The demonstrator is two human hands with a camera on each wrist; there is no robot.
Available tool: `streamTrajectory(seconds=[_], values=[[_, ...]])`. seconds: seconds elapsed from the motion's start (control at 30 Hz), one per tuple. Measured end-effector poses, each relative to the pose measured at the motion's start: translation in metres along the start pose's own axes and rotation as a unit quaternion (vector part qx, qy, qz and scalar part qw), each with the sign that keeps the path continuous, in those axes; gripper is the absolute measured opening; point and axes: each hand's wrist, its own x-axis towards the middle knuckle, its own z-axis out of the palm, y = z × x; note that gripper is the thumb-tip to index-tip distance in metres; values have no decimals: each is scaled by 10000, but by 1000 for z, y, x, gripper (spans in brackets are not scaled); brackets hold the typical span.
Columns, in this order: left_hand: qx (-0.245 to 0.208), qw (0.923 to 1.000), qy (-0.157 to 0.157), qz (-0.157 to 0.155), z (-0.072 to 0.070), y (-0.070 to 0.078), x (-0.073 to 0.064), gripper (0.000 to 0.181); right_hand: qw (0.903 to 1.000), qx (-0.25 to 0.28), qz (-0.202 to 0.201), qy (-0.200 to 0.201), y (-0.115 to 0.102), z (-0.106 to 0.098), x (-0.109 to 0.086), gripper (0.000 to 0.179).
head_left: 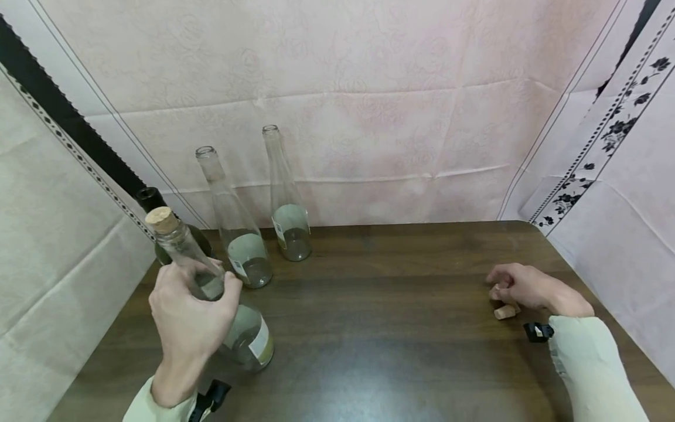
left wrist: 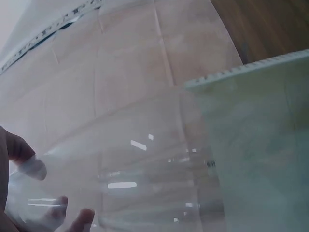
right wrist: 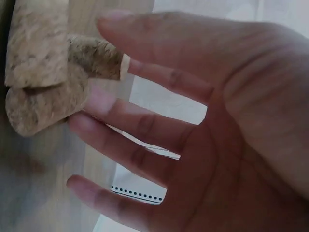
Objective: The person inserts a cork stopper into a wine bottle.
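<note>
Steadying the corked clear bottle [head_left: 248, 334] looks like the work of the left grip [head_left: 192, 319]: thumb and fingers are wrapped round the glass below the cork [head_left: 162, 221] seated in its mouth, on the left side of the tabletop [head_left: 401, 293]. Smooth glass can slip or twist, so firm, even pressure would probably serve better than a hard squeeze (whether the base bears fully on the tabletop, I cannot tell). Over at the right, the right grip [head_left: 529, 288] is wide, its thumb apart from the fingers, and at least one fingertip seems to touch the loose corks [right wrist: 36, 43]. Since these overlap in the right wrist view, a sound pick would be thumb against fingertips on one cork's sides, leaving an end free; pressing down could set its neighbours rolling. Two uncorked clear bottles [head_left: 245, 252] stand just beyond the held one, and a dark bottle [head_left: 149, 199] shows behind its neck, so small, slow movements on that side would lower the risk of nudging them.
</note>
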Motion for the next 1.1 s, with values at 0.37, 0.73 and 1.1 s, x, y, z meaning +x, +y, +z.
streamTrajectory(seconds=[0.37,0.73,1.1], values=[[311,9981,503,-169,-6,-13,14,8,9985,-406,-100,348,14,-1,3,5],[654,9906,911,-777,-18,-35,32,12,9957,-490,-151,774,14,-2,6,8],[764,9755,916,-1846,-31,-56,46,22,9918,-519,-351,1117,18,0,7,18]])
